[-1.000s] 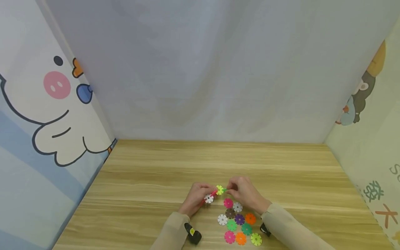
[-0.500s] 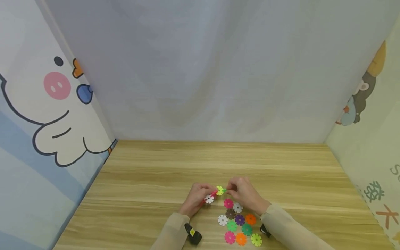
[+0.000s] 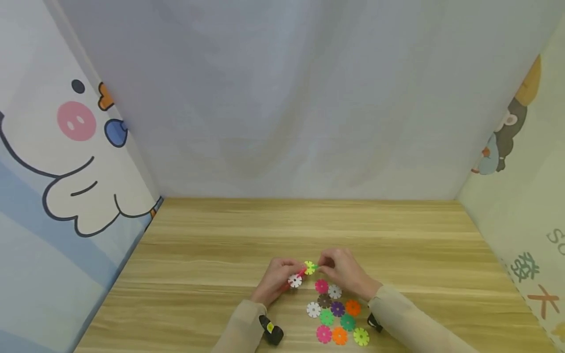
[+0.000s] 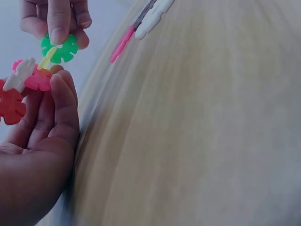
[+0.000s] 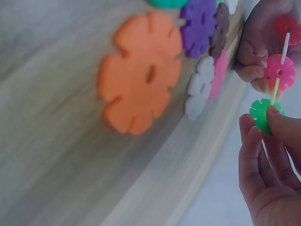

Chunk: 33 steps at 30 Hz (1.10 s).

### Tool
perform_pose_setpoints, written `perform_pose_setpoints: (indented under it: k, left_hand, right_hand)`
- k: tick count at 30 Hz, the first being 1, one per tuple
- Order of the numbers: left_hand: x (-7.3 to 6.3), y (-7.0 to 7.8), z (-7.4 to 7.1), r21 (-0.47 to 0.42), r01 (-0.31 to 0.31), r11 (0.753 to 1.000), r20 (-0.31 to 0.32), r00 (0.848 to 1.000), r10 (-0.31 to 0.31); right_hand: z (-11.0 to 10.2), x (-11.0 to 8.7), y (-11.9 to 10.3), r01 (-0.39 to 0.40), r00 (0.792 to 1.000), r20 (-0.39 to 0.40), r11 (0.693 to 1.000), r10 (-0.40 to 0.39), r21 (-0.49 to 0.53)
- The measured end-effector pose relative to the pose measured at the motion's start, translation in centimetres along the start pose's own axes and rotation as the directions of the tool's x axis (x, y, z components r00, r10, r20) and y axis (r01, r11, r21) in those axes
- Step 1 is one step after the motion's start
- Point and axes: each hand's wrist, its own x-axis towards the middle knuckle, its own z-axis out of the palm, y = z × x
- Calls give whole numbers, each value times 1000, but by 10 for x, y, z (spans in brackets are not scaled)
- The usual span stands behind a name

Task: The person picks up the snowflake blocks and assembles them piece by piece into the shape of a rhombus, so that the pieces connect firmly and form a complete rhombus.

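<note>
Between the hands is a chain of slotted plastic discs joined edge to edge: red (image 4: 12,106), white (image 3: 295,280), pink (image 5: 280,72), yellow (image 3: 309,267) and green (image 4: 59,48). My left hand (image 3: 277,277) pinches the chain by the pink disc. With thumb and fingers my right hand (image 3: 345,270) pinches the green disc at the chain's right end. In the right wrist view, the green disc meets the yellow one, seen edge-on. Both hands are above the table, and part of the red disc is hidden by the left hand in the head view.
Loose slotted discs lie on the wooden table (image 3: 185,255) below the hands, among them pink (image 3: 321,286), brown (image 3: 324,300), purple (image 3: 337,309), orange (image 5: 141,73) and yellow-green (image 3: 361,337). A pale curtain (image 3: 282,98) stands behind, with printed panels at both sides.
The head view has shifted slightly. Both hands keep their hold on the chain, and the loose discs lie as before.
</note>
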Motion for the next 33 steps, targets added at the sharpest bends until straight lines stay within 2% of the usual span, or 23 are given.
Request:
perform_pose_setpoints:
  k: [10, 19, 25, 33]
  left_hand:
    - [1, 0, 1, -65, -39, 997, 53, 998, 42]
    - [0, 1, 0, -73, -35, 997, 46, 998, 38]
    - [2, -2, -2, -93, -28, 995, 63, 997, 34]
    - [1, -1, -2, -95, -37, 995, 68, 997, 44]
  right_hand:
    - [-2, -1, 3, 3, 1000, 0, 1000, -3, -7]
    - [-1, -1, 3, -6, 1000, -1, 1000, 6, 7]
    - [-1, 0, 3, -2, 1000, 5, 1000, 2, 13]
    - [-3, 0, 0, -35, 999, 29, 999, 35, 5]
